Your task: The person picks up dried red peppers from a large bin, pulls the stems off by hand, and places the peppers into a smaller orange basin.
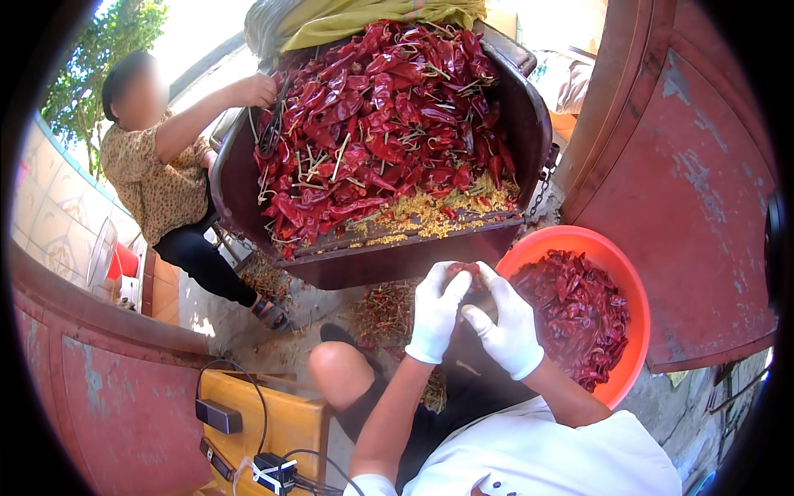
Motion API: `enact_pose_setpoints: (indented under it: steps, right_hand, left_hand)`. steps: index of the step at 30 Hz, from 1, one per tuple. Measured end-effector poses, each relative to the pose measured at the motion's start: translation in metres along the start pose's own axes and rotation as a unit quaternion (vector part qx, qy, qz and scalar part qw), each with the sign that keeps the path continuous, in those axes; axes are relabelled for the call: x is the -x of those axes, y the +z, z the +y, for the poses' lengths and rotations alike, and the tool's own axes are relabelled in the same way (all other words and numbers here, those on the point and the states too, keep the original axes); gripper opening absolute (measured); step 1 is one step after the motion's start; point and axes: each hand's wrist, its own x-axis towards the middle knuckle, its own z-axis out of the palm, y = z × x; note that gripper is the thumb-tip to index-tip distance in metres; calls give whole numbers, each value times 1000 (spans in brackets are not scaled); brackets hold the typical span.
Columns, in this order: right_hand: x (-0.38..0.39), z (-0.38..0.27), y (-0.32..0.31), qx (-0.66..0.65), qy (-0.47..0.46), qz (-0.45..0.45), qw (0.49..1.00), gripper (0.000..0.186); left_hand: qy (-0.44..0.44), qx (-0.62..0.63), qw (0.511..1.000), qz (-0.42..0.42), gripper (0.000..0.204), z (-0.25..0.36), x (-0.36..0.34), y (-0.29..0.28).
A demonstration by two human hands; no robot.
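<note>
Both my hands wear white gloves and come together over my lap. A red dried chili pepper [465, 269] is pinched at the fingertips of my left hand [435, 312]. The fingers of my right hand [507, 329] close on its other side, and part of the pepper is hidden by the gloves. Ahead of them a dark red metal cart [397, 258] carries a big heap of dried chili peppers [385, 124], many with pale stems. Yellow seeds [430, 217] lie along its near edge. To the right stands an orange basin [635, 289] with more red peppers [571, 310] in it.
At the left another person [153, 165] sits with a hand [258, 89] at the cart's rim. Loose stems [385, 314] litter the floor under the cart. A yellow wooden stool [294, 422] with cables and small black devices stands near left. Red metal doors [686, 207] flank both sides.
</note>
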Motion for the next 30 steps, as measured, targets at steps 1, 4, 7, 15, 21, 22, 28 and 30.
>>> enact_pose_setpoints:
  steps: [1, 4, 7, 15, 21, 22, 28, 30]
  right_hand:
    - [1, 0, 0, 3, 10, -6, 1000, 57]
    - [9, 2, 5, 90, 1, -51, 995, 61]
    - [7, 6, 8, 144, -7, -72, 987, 62]
    - [6, 25, 6, 211, -5, -24, 977, 48]
    - [9, 37, -30, 32, 96, 19, 995, 27]
    - [12, 37, -36, 0, 131, 18, 991, 27]
    - [32, 77, -88, 197, 99, -16, 975, 33]
    - [43, 95, -102, 390, 151, -120, 901, 38]
  left_hand:
    - [-5, 14, 1000, 13, 20, -10, -1, 0]
    - [-52, 143, 988, 38, 33, -21, -2, 9]
    - [-85, 230, 969, 39, 37, -28, -1, 11]
    - [-106, 225, 969, 8, 45, -33, 4, 21]
    - [-134, 139, 976, -105, 48, -32, 12, 23]
    - [-132, 141, 973, -129, 50, -32, 13, 25]
    - [-102, 53, 991, -68, 50, -24, 10, 18]
    - [-78, 74, 993, -57, 47, -14, 9, 9]
